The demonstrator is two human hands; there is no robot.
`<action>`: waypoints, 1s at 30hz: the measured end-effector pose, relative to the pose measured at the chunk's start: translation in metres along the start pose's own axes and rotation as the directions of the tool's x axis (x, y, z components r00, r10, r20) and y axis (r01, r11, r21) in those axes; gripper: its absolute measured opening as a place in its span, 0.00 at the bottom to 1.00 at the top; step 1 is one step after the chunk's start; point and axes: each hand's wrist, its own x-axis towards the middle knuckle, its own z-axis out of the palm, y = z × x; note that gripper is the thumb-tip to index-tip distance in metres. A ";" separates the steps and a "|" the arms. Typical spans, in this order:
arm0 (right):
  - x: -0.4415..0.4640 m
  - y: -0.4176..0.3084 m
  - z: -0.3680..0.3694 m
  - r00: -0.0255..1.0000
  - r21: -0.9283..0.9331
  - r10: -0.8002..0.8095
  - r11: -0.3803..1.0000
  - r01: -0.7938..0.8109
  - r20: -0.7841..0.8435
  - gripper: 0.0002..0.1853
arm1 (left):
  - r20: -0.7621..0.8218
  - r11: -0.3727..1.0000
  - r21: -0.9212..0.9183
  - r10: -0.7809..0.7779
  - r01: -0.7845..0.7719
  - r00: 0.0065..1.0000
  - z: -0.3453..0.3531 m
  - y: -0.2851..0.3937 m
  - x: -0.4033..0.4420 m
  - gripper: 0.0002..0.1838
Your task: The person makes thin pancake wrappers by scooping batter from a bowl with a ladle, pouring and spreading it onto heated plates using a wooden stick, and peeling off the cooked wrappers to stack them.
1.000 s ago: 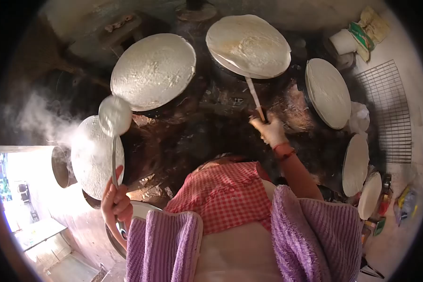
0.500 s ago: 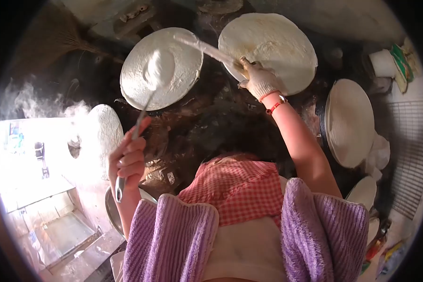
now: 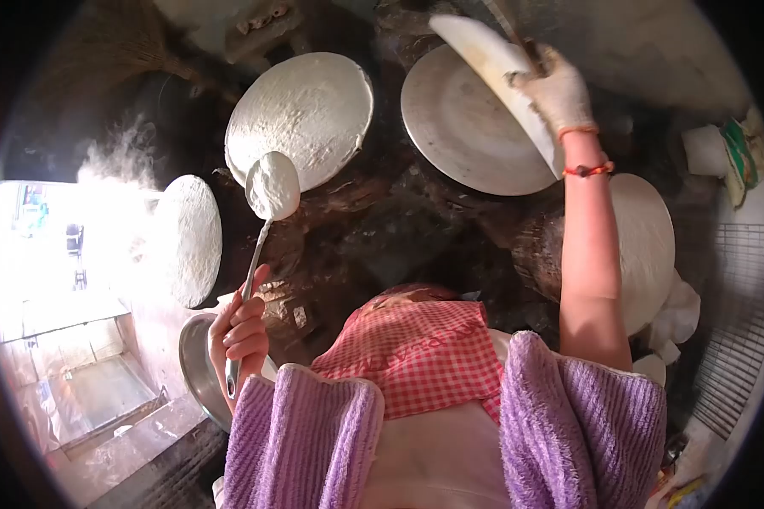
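Flatbread tilted up off its griddle, ladle raised near the next one.

From my remote view, the thin flatbread stands slanted over the right part of the bare griddle, under the gloved right hand. That hand is closed on a long-handled tool, its fingers against the sheet; I can't tell how firmly they pinch it. I'd worry about a tear where the fingers meet the sheet, if its weight hangs from so small a hold, or a fold if the lower edge drags. My left hand grips the ladle, its batter-coated bowl overlapping the rim of the batter-covered griddle in my view; a tilt or a knock could drip or scar that layer.
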 end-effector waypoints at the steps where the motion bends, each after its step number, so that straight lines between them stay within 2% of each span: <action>1: 0.000 -0.010 -0.024 0.988 0.007 0.147 0.989 -0.147 -0.048 0.35 | 0.008 1.000 -0.020 -0.024 0.024 1.000 -0.001 -0.001 -0.003 0.27; 4: -0.021 -0.035 -0.085 0.959 -0.034 0.174 0.982 -0.186 -0.223 0.39 | 0.050 0.991 -0.031 -0.125 0.127 0.991 -0.014 -0.001 -0.013 0.27; 5: -0.023 -0.022 -0.104 0.935 -0.047 0.109 0.990 -0.132 -0.338 0.37 | 0.063 0.988 -0.029 -0.151 0.153 0.986 -0.021 0.000 -0.018 0.27; 7: -0.045 -0.035 -0.147 0.922 0.017 -0.004 1.000 0.012 -0.387 0.35 | 0.093 0.972 -0.014 -0.231 0.233 0.969 -0.029 0.007 -0.019 0.27; 9: -0.079 -0.071 -0.181 0.895 -0.019 0.067 0.996 -0.084 -0.441 0.20 | 0.070 0.951 0.047 -0.308 0.305 0.949 -0.033 0.021 -0.016 0.27; 11: -0.115 -0.131 -0.199 0.848 -0.111 0.142 0.967 -0.229 -0.510 0.16 | 0.003 0.921 0.153 -0.363 0.359 0.932 -0.038 0.035 -0.016 0.25; 13: -0.156 -0.174 -0.205 0.773 -0.177 0.228 0.899 -0.401 -0.592 0.13 | -0.021 0.888 0.170 -0.430 0.427 0.903 -0.045 0.053 -0.011 0.25; 15: -0.160 -0.160 -0.238 0.792 -0.010 0.411 0.885 -0.465 -0.451 0.09 | -0.031 0.844 0.145 -0.517 0.515 0.856 -0.057 0.075 0.001 0.25; 19: -0.234 -0.170 -0.258 0.650 -0.038 0.537 0.755 -0.655 -0.538 0.09 | -0.022 0.734 0.112 -0.672 0.670 0.740 -0.092 0.110 0.026 0.25; 22: -0.245 -0.191 -0.262 0.604 -0.044 0.603 0.687 -0.725 -0.521 0.09 | 0.000 0.640 0.079 -0.767 0.764 0.642 -0.099 0.119 0.041 0.25; 25: -0.305 -0.205 -0.295 0.404 -0.010 0.538 0.592 -0.806 -0.740 0.11 | -0.018 0.568 0.091 -0.821 0.818 0.571 -0.102 0.119 0.044 0.25; 26: -0.324 -0.218 -0.304 0.348 0.074 0.560 0.596 -0.800 -0.752 0.09 | -0.022 0.547 0.097 -0.834 0.832 0.551 -0.101 0.119 0.046 0.25; 29: -0.389 -0.288 -0.330 0.362 0.181 0.562 0.690 -0.700 -0.744 0.08 | -0.043 0.503 0.146 -0.857 0.852 0.513 -0.100 0.120 0.053 0.26; 30: -0.415 -0.299 -0.350 0.398 0.268 0.581 0.746 -0.609 -0.710 0.07 | -0.025 0.489 0.128 -0.868 0.863 0.495 -0.095 0.116 0.055 0.26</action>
